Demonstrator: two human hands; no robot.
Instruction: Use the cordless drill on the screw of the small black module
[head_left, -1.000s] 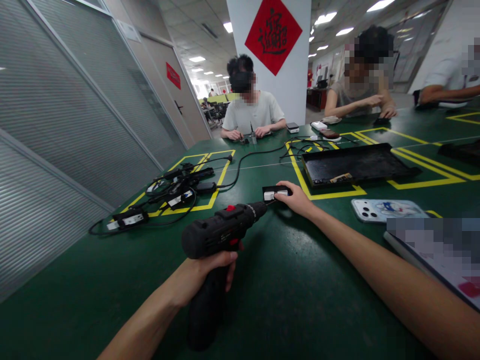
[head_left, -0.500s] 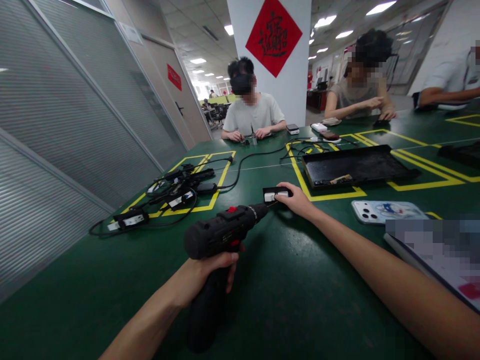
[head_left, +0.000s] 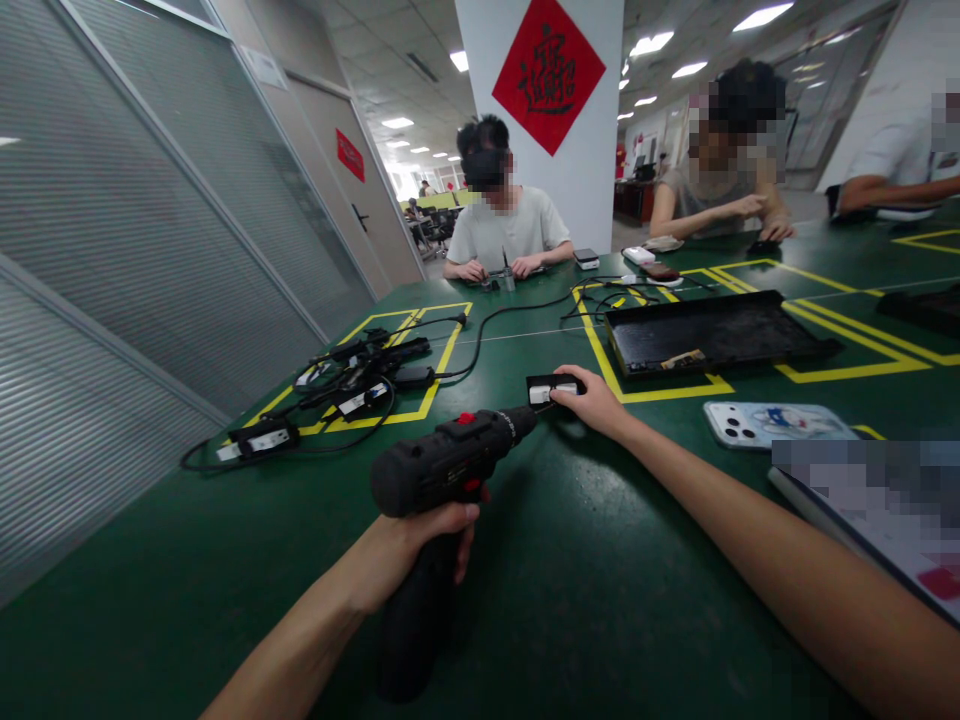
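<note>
A black cordless drill (head_left: 435,460) with red switches is gripped by its handle in my left hand (head_left: 431,540). Its chuck points forward and right, and a thin bit reaches a small black box-shaped part with a white label (head_left: 541,394). My right hand (head_left: 592,400) pinches that part at its right side on the green table (head_left: 570,620). Whether the bit sits in a screw is too small to tell.
Left, black adapters and cables (head_left: 367,375) lie heaped in a yellow taped square. A black tray (head_left: 705,330) stands at right, with a phone (head_left: 772,425) and a flat, partly blurred item (head_left: 877,520) nearer. Two persons work across the table; another sits far right.
</note>
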